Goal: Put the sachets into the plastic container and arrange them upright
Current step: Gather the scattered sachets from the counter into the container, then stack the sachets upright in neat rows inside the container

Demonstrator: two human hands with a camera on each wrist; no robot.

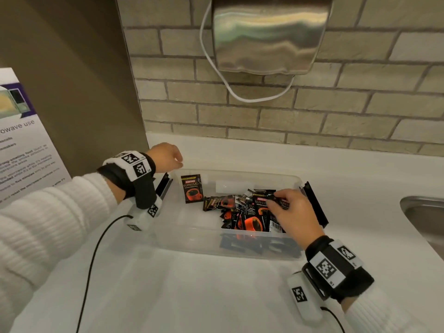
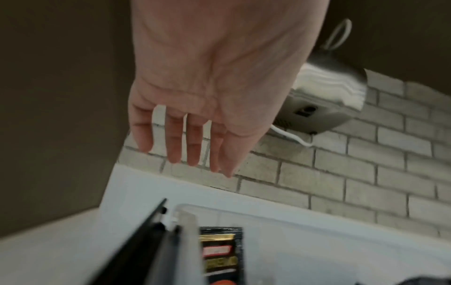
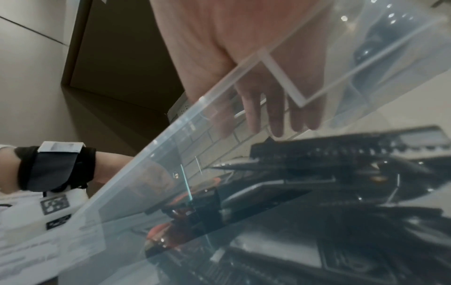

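- One sachet [image 1: 192, 188] stands upright against the left end wall of the container [image 1: 192, 239]; it appears to be the only one arranged so far.
- Many sachets lie in a loose pile [image 1: 249, 212] in the right half of the container, flat or tilted and overlapping; none is seen on the counter [image 1: 192, 296], so the loading step looks done and most of the arranging is left.
- The right hand [image 1: 292, 212] reaches into the pile, its fingertips pinching the top edge of a sachet; the right wrist view, shot through the clear wall, shows the fingers [image 3: 275, 115] extended down onto the pile.
- The left hand [image 1: 165, 157] hovers above the container's far left corner, near the upright sachet but apart from it; the left wrist view shows its fingers [image 2: 175, 142] straight, slightly spread and holding nothing.
- Two black latches [image 1: 164, 183] hang open at the container's ends.
- The container sits on the counter between a poster [image 1: 21, 145] and a sink [image 1: 425, 217], below a steel wall unit [image 1: 269, 34].
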